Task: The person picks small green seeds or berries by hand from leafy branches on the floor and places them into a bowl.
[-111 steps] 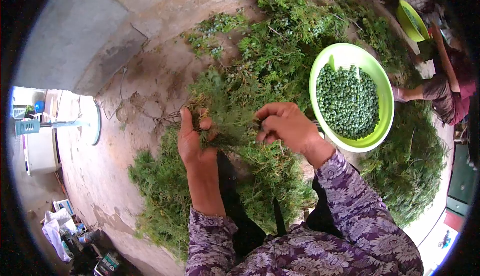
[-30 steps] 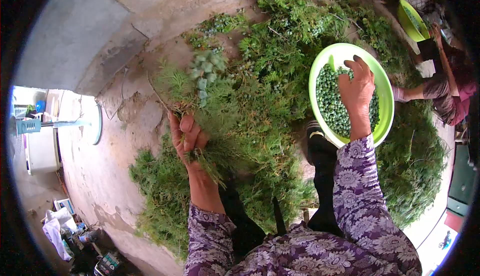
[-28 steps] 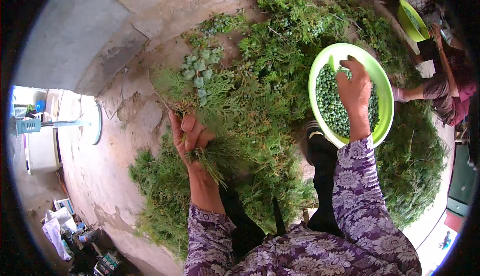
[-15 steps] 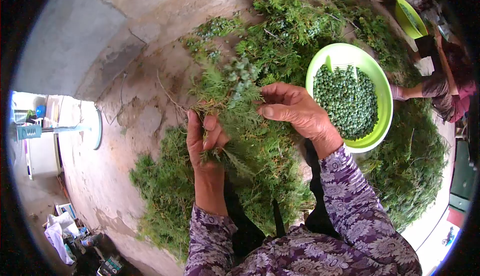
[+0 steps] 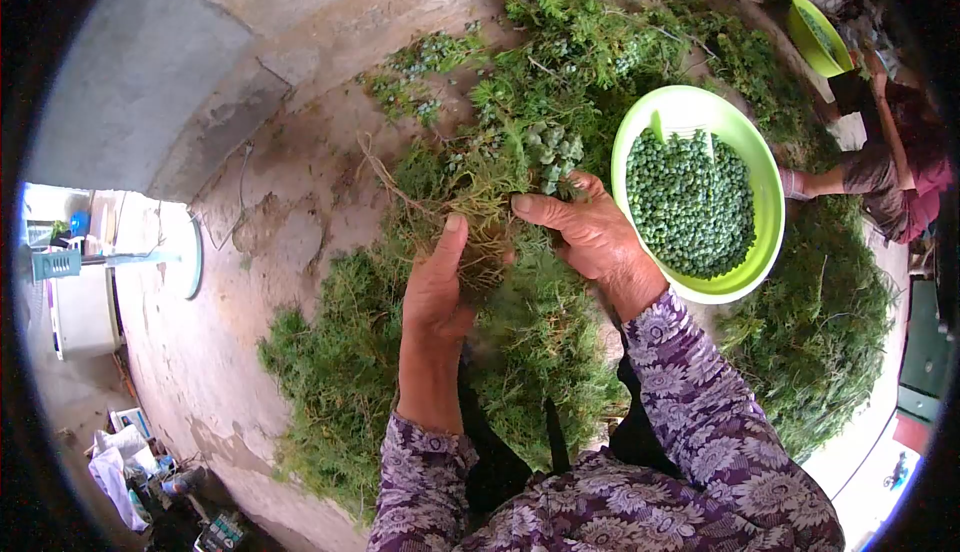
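Note:
A leafy green sprig (image 5: 480, 197) with a thin bare brown stem hangs between my two hands. My left hand (image 5: 438, 272) is closed on the lower left part of it, thumb pointing up. My right hand (image 5: 590, 230) grips the sprig's right side with thumb and fingers, just under a cluster of pale green berries (image 5: 552, 147). Right of my right hand stands a light green basin (image 5: 768, 192) holding many small round green berries (image 5: 690, 207).
Cut branches lie beyond my hands (image 5: 570, 52), at the lower left (image 5: 330, 382) and right of the basin (image 5: 820, 332). At the upper right, another person (image 5: 905, 162) sits near a second green basin (image 5: 808, 37). A blue-based stand (image 5: 190, 257) is at the left.
The sprig has turned, with its bare stem now up at the left and its berry cluster farther right. My left hand has shifted right, and my right hand has moved slightly down and left.

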### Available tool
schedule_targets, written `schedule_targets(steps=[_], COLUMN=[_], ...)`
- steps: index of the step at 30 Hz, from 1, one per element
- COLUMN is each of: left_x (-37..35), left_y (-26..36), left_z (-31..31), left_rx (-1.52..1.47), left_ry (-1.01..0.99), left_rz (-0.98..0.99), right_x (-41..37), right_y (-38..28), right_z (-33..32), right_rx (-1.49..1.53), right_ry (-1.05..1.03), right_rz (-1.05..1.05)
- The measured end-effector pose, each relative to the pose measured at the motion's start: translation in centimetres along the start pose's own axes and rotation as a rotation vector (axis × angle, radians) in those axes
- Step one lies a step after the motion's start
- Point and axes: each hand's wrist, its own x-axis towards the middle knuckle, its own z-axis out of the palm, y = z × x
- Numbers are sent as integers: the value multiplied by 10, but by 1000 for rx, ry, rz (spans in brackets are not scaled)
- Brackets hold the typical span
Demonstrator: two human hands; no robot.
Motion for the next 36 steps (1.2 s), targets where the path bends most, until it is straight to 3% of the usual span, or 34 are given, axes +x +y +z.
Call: schedule_targets(steps=[1,2,4,5,7,8,9,10,11,13,14,16,17,18,19,21,24,27,31,33,34,36], left_x=[0,6,20,17,11,11,12,13,13,9,9,10,8,6,4,7,4,7,9,9,10,11], left_y=[-1,-2,-1,6,18,18,17,16,14,6,1,-5,-1,5,8,2,3,1,-2,-4,-5,-7], left_z=[2,-8,-39,-43,-44,-44,-43,-43,-39,-29,-23,-13,-13,-15,-16,-21,-21,-21,-19,-19,-18,-20], left_rx=[-3,-5,57,57,156,156,371,588,589,1050,1050,824,824,804,777,734,681,569,373,293,292,290], left_ry=[22,18,2,0,426,424,475,517,517,268,275,5,6,-48,-101,-63,-131,-120,-127,-121,-111,-100], left_rz=[-3,-4,109,111,320,321,611,901,900,872,869,718,720,486,252,281,206,174,171,174,196,218], right_x=[-1,3,15,12,3,9,15,22,24,22,20,19,18,18,17,12,8,13,12,12,8,11], right_y=[0,2,6,0,-14,-10,-1,8,11,20,23,27,27,26,23,16,7,9,7,-3,-10,-12], right_z=[1,-4,-17,-14,-8,-16,-21,-26,-26,-24,-21,-17,-15,-12,-11,-11,-8,-13,-14,-15,-17,-22], right_rx=[-141,-143,-296,-297,-224,-295,-294,-483,-673,-641,-607,-558,-508,-482,-482,-383,-352,-494,-402,-464,-342,-324], right_ry=[175,177,-39,-39,59,-23,-22,-11,-1,-70,-138,-235,-326,-395,-397,-408,-436,-415,-404,-290,-254,-168], right_rz=[-22,-26,-240,-242,-110,-170,-171,-285,-399,-348,-301,-280,-259,-385,-386,-149,-111,-133,-148,-275,-197,-273])
